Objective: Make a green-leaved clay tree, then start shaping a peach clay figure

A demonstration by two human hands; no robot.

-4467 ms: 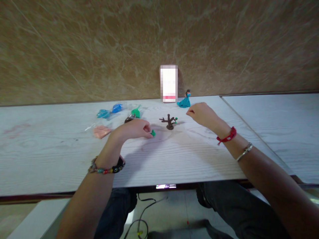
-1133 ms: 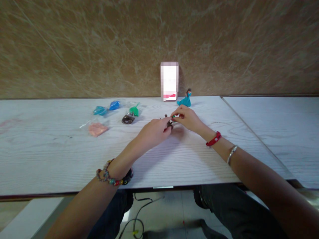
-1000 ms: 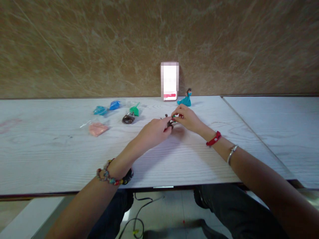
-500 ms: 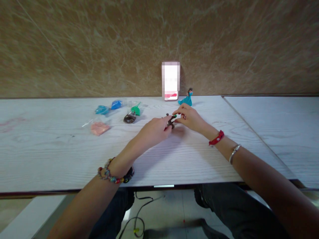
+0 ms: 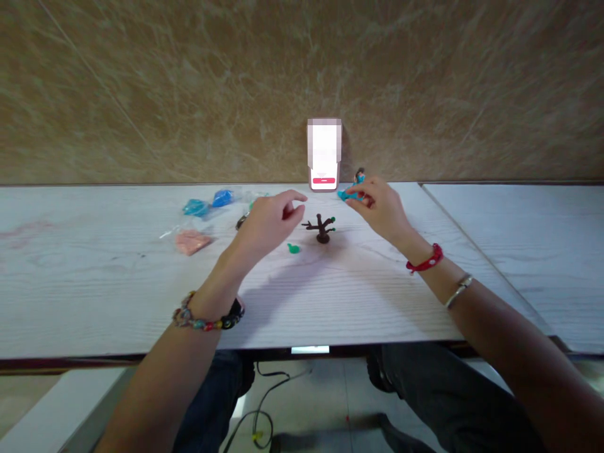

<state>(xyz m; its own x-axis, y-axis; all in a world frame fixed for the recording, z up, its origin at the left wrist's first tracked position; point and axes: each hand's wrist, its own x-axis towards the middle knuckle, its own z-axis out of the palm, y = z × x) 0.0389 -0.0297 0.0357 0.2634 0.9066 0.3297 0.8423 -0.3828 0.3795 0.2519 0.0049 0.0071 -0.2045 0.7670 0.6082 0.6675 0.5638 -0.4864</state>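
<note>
A small brown clay tree (image 5: 323,229) with bits of green on its right branches stands upright on the white table. Just left of its base lies a small green piece of clay (image 5: 293,248). My left hand (image 5: 271,220) hovers left of the tree, thumb and forefinger apart, nothing between them. To the upper right of the tree is my right hand (image 5: 382,209), its thumb and forefinger slightly parted. It partly covers a blue-dressed figurine (image 5: 346,194); whether the fingers touch the figurine is unclear.
A phone (image 5: 324,154) leans on the marbled wall behind the table (image 5: 117,302). On the left lie bags of pink clay (image 5: 192,241), light-blue clay (image 5: 195,207) and blue clay (image 5: 223,198). Brown (image 5: 241,220) and green packets are mostly behind my left hand.
Both hands have let go of the brown tree, which now stands on the table. My left hand moved left, my right hand right and up. The green piece now shows.
</note>
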